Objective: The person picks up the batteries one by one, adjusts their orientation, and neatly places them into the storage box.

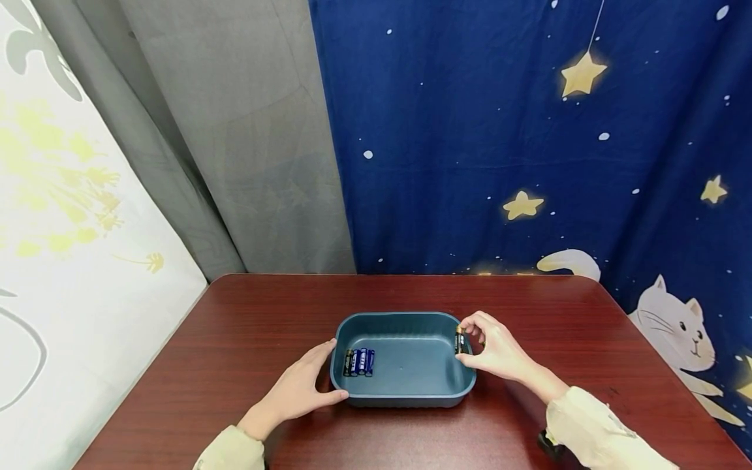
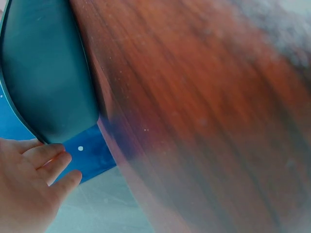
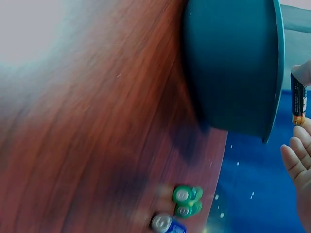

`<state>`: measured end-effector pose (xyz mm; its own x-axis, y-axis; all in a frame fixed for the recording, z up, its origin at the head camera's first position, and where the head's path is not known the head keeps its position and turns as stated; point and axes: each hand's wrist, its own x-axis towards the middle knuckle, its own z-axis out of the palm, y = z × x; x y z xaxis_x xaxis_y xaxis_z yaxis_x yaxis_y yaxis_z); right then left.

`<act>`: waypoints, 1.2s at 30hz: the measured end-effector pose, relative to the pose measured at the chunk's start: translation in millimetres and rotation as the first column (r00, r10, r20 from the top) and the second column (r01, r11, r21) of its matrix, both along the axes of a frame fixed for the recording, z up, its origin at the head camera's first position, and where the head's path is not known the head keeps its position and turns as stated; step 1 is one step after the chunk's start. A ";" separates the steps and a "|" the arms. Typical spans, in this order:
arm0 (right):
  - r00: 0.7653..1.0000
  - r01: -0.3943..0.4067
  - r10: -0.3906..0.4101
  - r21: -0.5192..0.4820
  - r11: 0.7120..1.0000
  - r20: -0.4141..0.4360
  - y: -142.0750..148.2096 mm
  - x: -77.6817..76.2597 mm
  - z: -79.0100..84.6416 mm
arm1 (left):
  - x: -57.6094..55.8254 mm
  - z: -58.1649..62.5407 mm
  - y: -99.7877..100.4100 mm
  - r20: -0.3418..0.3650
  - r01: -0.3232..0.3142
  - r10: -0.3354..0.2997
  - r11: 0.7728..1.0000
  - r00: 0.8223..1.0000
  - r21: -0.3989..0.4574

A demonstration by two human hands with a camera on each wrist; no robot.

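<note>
A teal plastic basin (image 1: 405, 399) sits on the table. My left hand (image 1: 297, 386) spans its left end, fingers spread, with fingertips at the far corner and thumb at the near one; in the left wrist view the fingers touch the rim. Inside the basin, by the left wall, a black battery (image 1: 348, 363) lies beside several blue batteries (image 1: 362, 363) in a row. Over the right end of the basin, my right hand (image 1: 496, 349) pinches a black-and-gold battery (image 3: 298, 99) upright between thumb and fingers, its gold end toward the fingers.
Two green batteries (image 3: 182, 195) and a blue battery with a silver end (image 3: 162, 222) appear on the table beside the basin in the right wrist view. The dark red wooden table (image 1: 282, 303) ends at a blue star-patterned curtain (image 1: 435, 163) and a grey curtain (image 1: 252, 163).
</note>
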<state>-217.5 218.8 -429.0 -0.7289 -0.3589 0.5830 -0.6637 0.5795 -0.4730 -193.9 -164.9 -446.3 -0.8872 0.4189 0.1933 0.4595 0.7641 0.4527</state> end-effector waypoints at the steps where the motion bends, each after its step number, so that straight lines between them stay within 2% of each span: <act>1: 1.000 -0.010 0.010 -0.005 1.000 -0.010 -3.4 -1.5 0.1 | 0.1 0.1 0.2 0.002 -0.001 0.001 1.000 1.000 0.001; 6: 0.999 -0.036 0.035 -0.014 0.999 -0.018 -18.5 -8.3 0.6 | 0.5 1.0 0.9 0.005 -0.001 0.001 1.000 1.000 0.003; 12: 0.997 -0.045 0.045 -0.005 0.999 0.058 -35.5 -12.6 2.8 | 1.4 1.8 1.0 0.009 -0.006 0.006 1.000 1.000 -0.006; 24: 0.992 -0.082 0.077 0.046 0.996 0.104 -62.6 -21.2 2.0 | 1.8 2.0 -0.6 0.001 -0.005 0.005 1.000 1.000 0.002; 31: 0.978 -0.101 0.082 0.090 0.991 0.191 -79.9 -23.0 0.9 | 1.6 1.8 -0.2 0.008 -0.005 0.005 1.000 1.000 -0.002; 36: 0.984 -0.088 0.066 0.134 0.987 0.164 -90.0 -24.7 0.5 | 1.6 2.6 1.0 0.011 -0.006 0.006 1.000 1.000 -0.002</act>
